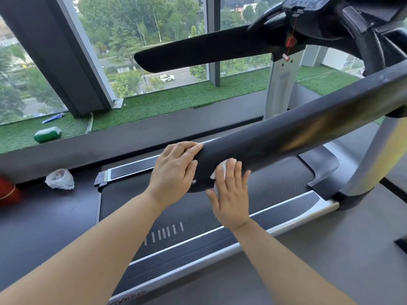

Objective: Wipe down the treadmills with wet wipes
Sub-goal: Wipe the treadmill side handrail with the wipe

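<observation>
The left hand (174,170) curls over the handrail (308,126) at its free end, probably bracing. The right hand (231,194), fingers flat, presses the wet wipe (224,167) against it.

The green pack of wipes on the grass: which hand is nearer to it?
Left. The left hand holds the handrail end, right of the green pack; the right hand presses a white wipe against the handrail, farther right.

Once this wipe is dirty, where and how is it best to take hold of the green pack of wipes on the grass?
Probably from above, across its short width: thumb on the near long edge, fingers over the far one. The pack lies flat on the artificial grass, nothing touching it. The left hand, now gripping the handrail, is nearer.
</observation>
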`<action>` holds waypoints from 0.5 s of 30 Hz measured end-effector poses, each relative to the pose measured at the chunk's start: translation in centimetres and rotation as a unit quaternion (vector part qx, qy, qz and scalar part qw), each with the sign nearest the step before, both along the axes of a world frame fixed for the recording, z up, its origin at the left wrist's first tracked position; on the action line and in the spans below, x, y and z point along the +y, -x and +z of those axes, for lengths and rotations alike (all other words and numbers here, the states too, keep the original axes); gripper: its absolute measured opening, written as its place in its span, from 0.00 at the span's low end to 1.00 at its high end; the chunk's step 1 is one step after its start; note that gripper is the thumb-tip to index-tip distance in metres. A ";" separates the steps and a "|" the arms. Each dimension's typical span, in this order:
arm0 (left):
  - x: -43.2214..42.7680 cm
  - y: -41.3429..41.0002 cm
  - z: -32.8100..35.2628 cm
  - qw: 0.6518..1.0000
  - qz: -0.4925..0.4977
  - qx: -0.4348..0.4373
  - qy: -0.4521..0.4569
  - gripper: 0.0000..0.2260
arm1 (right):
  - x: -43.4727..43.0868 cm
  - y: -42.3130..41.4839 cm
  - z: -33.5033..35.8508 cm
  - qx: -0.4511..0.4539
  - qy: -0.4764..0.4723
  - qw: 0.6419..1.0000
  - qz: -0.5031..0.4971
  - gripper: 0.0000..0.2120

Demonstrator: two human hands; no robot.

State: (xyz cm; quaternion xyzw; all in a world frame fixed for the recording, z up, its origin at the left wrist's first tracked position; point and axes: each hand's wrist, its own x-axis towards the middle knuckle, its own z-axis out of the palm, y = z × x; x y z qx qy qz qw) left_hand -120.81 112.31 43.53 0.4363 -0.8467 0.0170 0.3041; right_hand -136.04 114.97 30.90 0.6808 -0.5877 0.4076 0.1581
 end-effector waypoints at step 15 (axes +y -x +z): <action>0.3 -0.4 0.8 0.996 -0.014 0.045 -0.072 0.17 | 1.4 -0.5 1.7 -0.036 -0.025 0.998 0.042 0.33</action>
